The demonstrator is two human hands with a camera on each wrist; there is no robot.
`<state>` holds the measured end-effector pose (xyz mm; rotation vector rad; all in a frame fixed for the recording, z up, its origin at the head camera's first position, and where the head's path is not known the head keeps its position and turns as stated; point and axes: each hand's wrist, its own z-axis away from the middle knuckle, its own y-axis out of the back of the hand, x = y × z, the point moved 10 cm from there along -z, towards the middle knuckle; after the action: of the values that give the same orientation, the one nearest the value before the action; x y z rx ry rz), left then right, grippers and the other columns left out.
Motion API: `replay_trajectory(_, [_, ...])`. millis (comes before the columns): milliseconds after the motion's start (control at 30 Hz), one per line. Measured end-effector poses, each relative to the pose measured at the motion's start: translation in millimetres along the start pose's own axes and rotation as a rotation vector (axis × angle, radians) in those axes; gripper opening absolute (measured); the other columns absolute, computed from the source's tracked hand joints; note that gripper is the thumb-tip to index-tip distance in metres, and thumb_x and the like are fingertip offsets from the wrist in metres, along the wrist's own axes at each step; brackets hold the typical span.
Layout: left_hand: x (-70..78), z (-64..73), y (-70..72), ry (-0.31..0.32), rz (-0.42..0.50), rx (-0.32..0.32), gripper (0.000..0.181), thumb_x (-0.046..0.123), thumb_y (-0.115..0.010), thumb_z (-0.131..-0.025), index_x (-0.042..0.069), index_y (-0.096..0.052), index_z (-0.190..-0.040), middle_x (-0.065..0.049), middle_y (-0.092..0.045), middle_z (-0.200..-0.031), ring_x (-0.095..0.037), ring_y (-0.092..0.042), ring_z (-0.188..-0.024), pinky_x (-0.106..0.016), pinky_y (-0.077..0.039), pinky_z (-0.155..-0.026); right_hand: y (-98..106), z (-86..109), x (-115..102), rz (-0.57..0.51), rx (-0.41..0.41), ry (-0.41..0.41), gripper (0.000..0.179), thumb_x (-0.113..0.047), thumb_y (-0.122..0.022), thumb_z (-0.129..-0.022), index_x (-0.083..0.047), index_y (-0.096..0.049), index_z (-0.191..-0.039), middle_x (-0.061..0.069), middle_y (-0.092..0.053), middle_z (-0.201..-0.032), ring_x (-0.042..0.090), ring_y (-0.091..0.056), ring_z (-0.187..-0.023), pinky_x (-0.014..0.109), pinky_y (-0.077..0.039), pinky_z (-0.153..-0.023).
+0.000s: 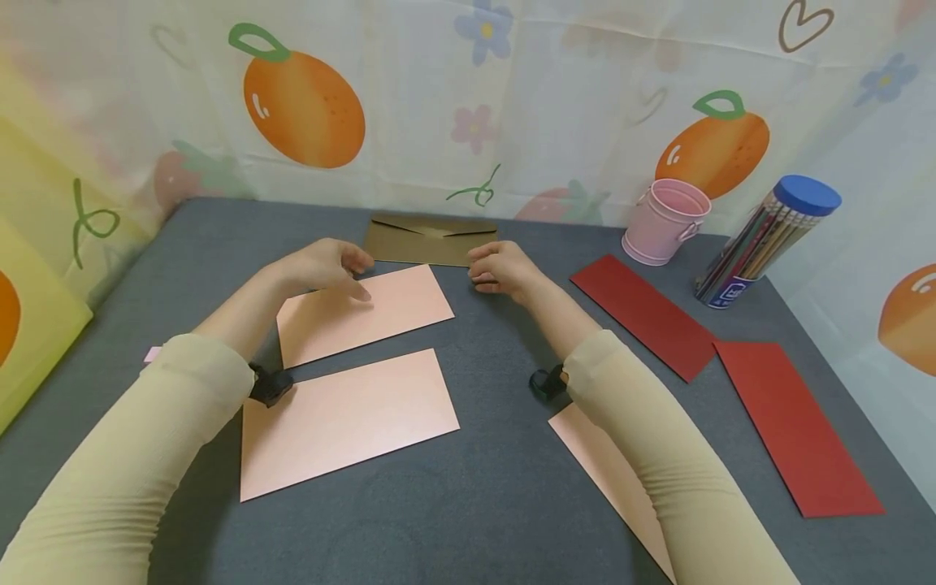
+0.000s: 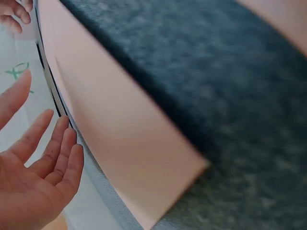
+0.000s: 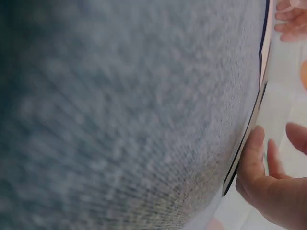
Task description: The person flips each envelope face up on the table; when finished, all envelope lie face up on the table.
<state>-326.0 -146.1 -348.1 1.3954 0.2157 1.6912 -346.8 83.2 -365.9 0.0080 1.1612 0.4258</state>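
The blue label (image 1: 729, 291) on the pencil tube (image 1: 768, 236), well right of the gold envelope (image 1: 431, 249), is too small to read. Grey tabletop (image 1: 504, 357) separates envelope and red card (image 1: 643, 317). Left of the envelope, the left hand (image 1: 327, 266), loosely spread, holds nothing above a pink card (image 1: 398, 302); by its right corner, the right hand (image 1: 506, 271) curls slackly, unladen, contact unclear.
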Motion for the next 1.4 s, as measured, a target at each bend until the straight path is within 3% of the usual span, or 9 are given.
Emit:
replay_trajectory(67, [-1.3, 1.7, -2.9, -0.006, -0.001, -0.019, 0.074, 0.015, -0.078, -0.082, -0.003, -0.042, -0.144, -0.028, -0.041, -0.149, -0.044, -0.036, -0.139, -0.058, -0.034, -0.116, -7.7, 1.7, 0.4, 0.046, -0.042, -0.007, 0.047, -0.002, -0.057, -0.095, -0.002, -0.049, -0.142, 0.014, -0.049, -0.146, 0.021, -0.059, -0.103, 0.038, -0.052, -0.104])
replay_trajectory(200, [-6.7, 3.4, -7.1, 0.009, -0.018, -0.037, 0.078, 0.016, -0.082, -0.078, -0.003, -0.042, -0.142, -0.028, -0.038, -0.145, -0.043, -0.035, -0.136, -0.060, -0.035, -0.113, -20.5, 6.0, 0.8, 0.160, -0.117, 0.003, 0.047, -0.003, -0.058, -0.095, -0.001, -0.049, -0.142, 0.017, -0.050, -0.145, 0.025, -0.058, -0.114, 0.040, -0.052, -0.104])
replay_trajectory(433, [-13.2, 4.7, -9.9, 0.033, -0.085, -0.039, 0.075, 0.018, -0.085, -0.075, -0.004, -0.043, -0.134, -0.028, -0.039, -0.139, -0.042, -0.036, -0.129, -0.058, -0.035, -0.110, -31.7, 10.6, -1.1, 0.316, -0.169, 0.055, 0.048, -0.006, -0.066, -0.091, 0.000, -0.053, -0.137, 0.017, -0.055, -0.139, 0.016, -0.055, -0.096, 0.028, -0.054, -0.082])
replay_trajectory(667, [-14.9, 3.5, -9.1, 0.040, -0.151, -0.007, 0.074, 0.019, -0.085, -0.073, -0.005, -0.045, -0.130, -0.028, -0.040, -0.135, -0.041, -0.038, -0.124, -0.057, -0.037, -0.107, -41.8, 10.7, -2.7, 0.463, -0.204, 0.113, 0.052, -0.013, -0.075, -0.085, 0.001, -0.055, -0.131, 0.011, -0.056, -0.124, 0.015, -0.052, -0.094, 0.028, -0.052, -0.083])
replay_trajectory(900, [-15.2, 3.3, -7.4, 0.067, -0.243, 0.035, 0.070, 0.024, -0.086, -0.073, -0.003, -0.049, -0.125, -0.025, -0.044, -0.124, -0.038, -0.040, -0.112, -0.052, -0.040, -0.096, -48.8, 8.7, -5.1, 0.608, -0.179, 0.197, 0.054, -0.016, -0.081, -0.081, 0.001, -0.058, -0.127, 0.002, -0.049, -0.103, 0.014, -0.042, -0.089, 0.021, -0.040, -0.074])
replay_trajectory(1100, [-12.4, 3.6, -6.2, 0.055, -0.280, 0.058, 0.069, 0.024, -0.088, -0.071, -0.005, -0.049, -0.120, -0.024, -0.045, -0.117, -0.037, -0.040, -0.105, -0.048, -0.041, -0.089, -48.2, 8.8, -4.4, 0.629, -0.149, 0.209, 0.052, -0.016, -0.082, -0.080, -0.001, -0.059, -0.124, 0.002, -0.049, -0.102, 0.016, -0.044, -0.091, 0.023, -0.041, -0.077])
replay_trajectory(1400, [-7.7, 3.6, -8.0, 0.029, -0.269, 0.052, 0.068, 0.020, -0.088, -0.071, -0.004, -0.045, -0.119, -0.020, -0.047, -0.108, -0.034, -0.041, -0.099, -0.043, -0.039, -0.083, -43.6, 9.6, -1.0, 0.499, -0.171, 0.177, 0.044, -0.011, -0.080, -0.081, 0.001, -0.061, -0.119, 0.003, -0.052, -0.101, 0.014, -0.045, -0.088, 0.021, -0.039, -0.073])
